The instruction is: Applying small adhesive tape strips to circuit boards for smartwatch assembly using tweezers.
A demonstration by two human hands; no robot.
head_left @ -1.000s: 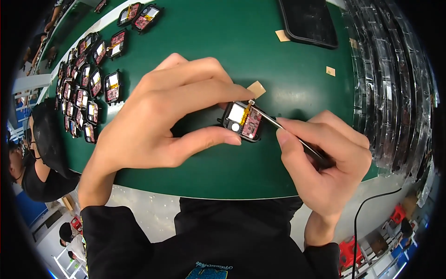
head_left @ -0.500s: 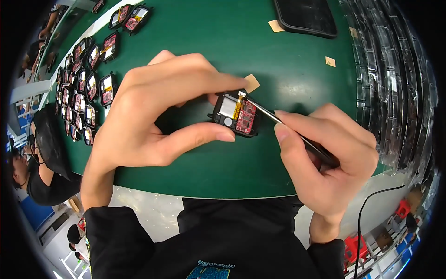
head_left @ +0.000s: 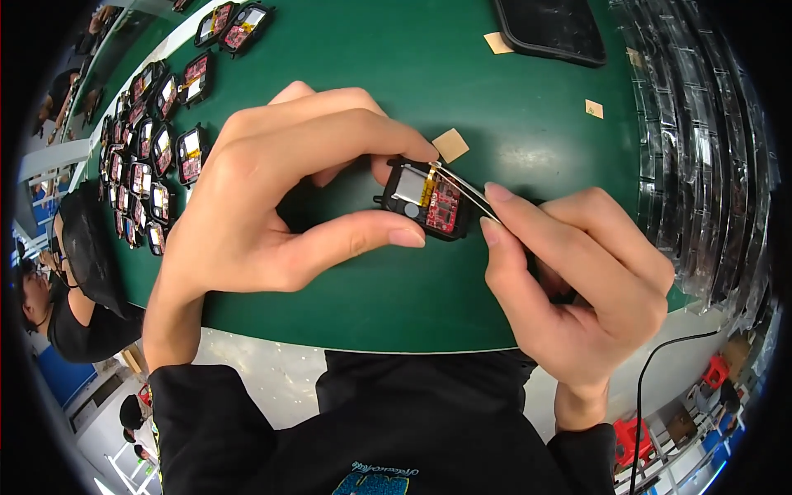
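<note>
The person wears a black top [head_left: 445, 450] whose long sleeves [head_left: 210, 417] end above the bare hands [head_left: 264, 198]. Small bluish lettering [head_left: 379, 466] sits beside a textured blue patch [head_left: 371, 484] on its front; yellowish marks [head_left: 155, 427] edge the left sleeve.

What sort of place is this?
Probably an electronics assembly workshop: a green worktable carries a cluster of open black casings with red circuit boards inside, and the right hand holds tweezers at the edge of another such casing.
</note>
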